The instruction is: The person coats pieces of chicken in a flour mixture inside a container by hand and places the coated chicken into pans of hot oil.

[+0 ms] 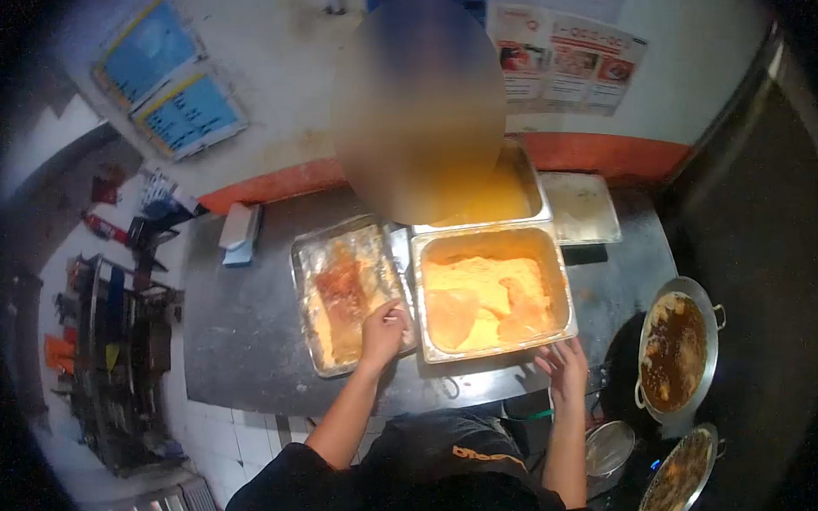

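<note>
My left hand [385, 332] is over the right side of a shallow metal tray [323, 365], its fingers curled in; whatever they may hold is hidden. Inside the tray lie a reddish-brown piece of food [340, 292] and yellowish crumbs. To the right stands a deep metal pan [494, 350] of yellow-orange powdery coating, with two pale flat pieces [451, 318] lying on the coating. My right hand [565, 367] is at the pan's front right corner, fingers apart and nothing visible in them. Whether its fingertips touch the rim is unclear.
A second pan [535, 199] with yellow contents stands behind, partly covered by a blurred oval. A lidded metal container [584, 208] is at the back right. Two woks of dark oil [674, 355] stand right of the steel table [235, 339]. A white-and-blue object [239, 234] lies back left.
</note>
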A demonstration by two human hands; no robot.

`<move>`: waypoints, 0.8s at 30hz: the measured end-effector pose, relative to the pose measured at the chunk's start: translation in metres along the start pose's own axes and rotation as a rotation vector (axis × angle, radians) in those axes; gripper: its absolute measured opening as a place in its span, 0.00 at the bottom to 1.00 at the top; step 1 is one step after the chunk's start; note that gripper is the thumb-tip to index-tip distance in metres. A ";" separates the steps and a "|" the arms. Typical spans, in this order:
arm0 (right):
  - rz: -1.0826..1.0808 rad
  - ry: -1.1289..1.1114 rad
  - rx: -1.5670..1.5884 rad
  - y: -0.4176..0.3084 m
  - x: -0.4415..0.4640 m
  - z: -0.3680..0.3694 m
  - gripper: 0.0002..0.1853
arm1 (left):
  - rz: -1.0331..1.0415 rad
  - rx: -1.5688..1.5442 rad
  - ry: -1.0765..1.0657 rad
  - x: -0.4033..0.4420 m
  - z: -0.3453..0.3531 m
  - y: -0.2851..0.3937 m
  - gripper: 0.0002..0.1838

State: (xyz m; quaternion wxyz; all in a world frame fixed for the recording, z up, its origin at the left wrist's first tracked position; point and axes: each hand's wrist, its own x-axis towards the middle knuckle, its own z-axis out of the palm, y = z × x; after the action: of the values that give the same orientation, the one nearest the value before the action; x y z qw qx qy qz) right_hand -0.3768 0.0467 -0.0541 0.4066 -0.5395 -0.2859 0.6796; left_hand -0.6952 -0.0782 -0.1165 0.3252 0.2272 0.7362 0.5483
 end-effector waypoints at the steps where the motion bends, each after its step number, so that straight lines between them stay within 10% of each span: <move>1: 0.005 0.016 0.027 0.003 -0.004 -0.006 0.29 | 0.083 0.194 0.183 0.000 -0.006 -0.005 0.17; 6: 0.022 0.086 0.008 0.033 -0.006 -0.044 0.32 | 0.112 0.659 1.047 -0.067 -0.063 -0.093 0.20; 9: 0.075 0.111 -0.038 0.050 -0.013 -0.042 0.28 | -0.448 0.141 0.966 -0.082 -0.095 -0.109 0.24; 10: 0.169 0.052 -0.078 0.054 -0.015 -0.036 0.27 | -0.520 -0.275 0.737 -0.073 -0.124 -0.161 0.26; 14: 0.366 -0.156 -0.254 0.074 -0.021 -0.003 0.23 | -0.560 -0.289 0.563 -0.059 -0.125 -0.121 0.26; 16: 0.420 -0.272 -0.414 0.078 -0.028 0.016 0.25 | -0.143 0.456 1.107 -0.050 -0.114 -0.115 0.24; 24: 0.293 -0.285 -0.491 0.104 -0.029 -0.006 0.24 | 0.299 0.430 0.623 -0.043 -0.096 -0.036 0.22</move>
State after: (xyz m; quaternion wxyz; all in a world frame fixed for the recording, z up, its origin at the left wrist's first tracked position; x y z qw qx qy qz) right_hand -0.3942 -0.0315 -0.1271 0.1181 -0.5560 -0.4149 0.7104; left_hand -0.7350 -0.1821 -0.1233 -0.0515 0.2175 0.8562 0.4657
